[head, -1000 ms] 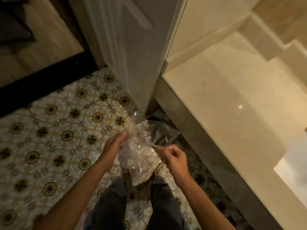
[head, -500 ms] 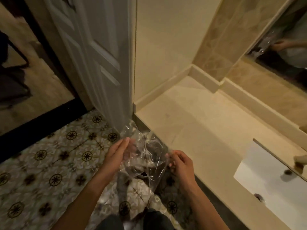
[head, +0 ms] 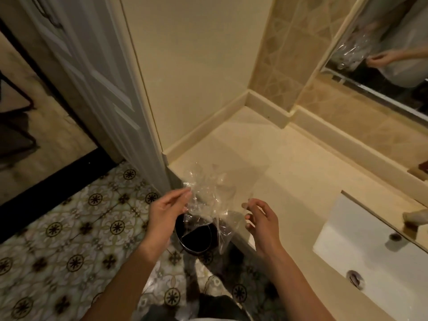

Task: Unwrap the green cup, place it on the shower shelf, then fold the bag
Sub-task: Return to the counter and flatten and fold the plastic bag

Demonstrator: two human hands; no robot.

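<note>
2 hands (head: 217,218) work the clear bag (head: 208,200) at the worktop (head: 289,181) edge: our left hand (head: 165,213) pinches it, while our right hand (head: 261,222), gripping it a second ago, has opened and let go. No green cup shows, so we judge folding is underway.

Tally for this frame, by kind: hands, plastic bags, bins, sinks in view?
Hands: 2, left hand and right hand
Clear plastic bag: 1
Dark bin on the floor: 1
White sink: 1
Total: 5
No green cup visible.
</note>
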